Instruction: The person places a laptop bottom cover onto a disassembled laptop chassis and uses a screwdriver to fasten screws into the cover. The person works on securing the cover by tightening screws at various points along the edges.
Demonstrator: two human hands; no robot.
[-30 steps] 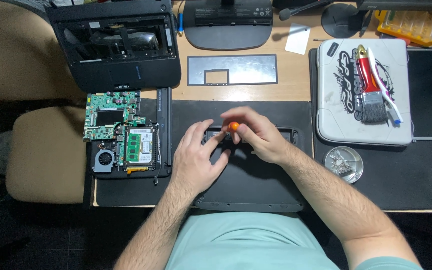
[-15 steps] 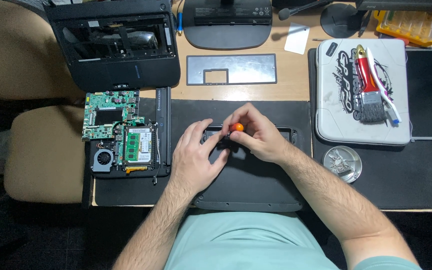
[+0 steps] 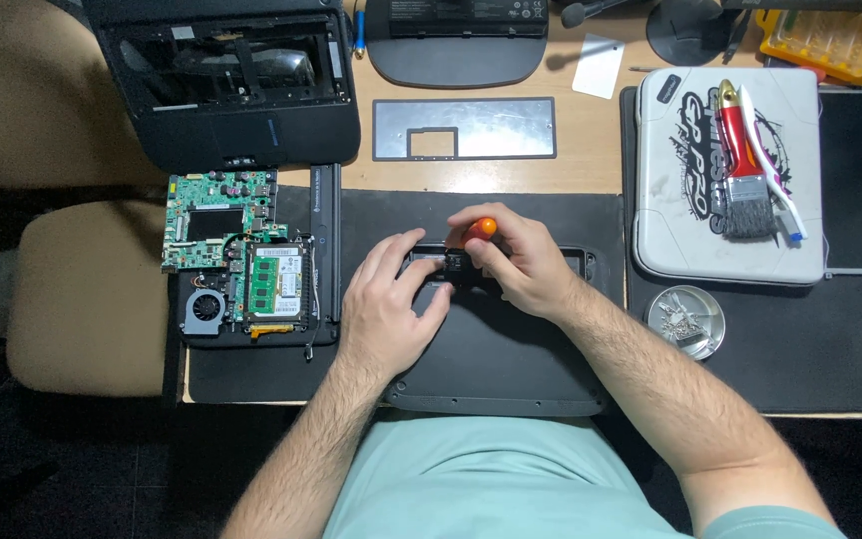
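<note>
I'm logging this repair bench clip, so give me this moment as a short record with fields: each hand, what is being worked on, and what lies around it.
left hand: flat on the black laptop shell, fingers by its top edge
right hand: gripping an orange-tipped screwdriver upright over the shell
to the left: green circuit board with a small fan
to the right: round metal dish holding small parts; white case with a red-handled brush on top
behind: grey metal plate

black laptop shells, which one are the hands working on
The closed flat black shell nearest the person, under both the left hand and right hand. The other shell, top left, lies gutted and untouched.
</note>
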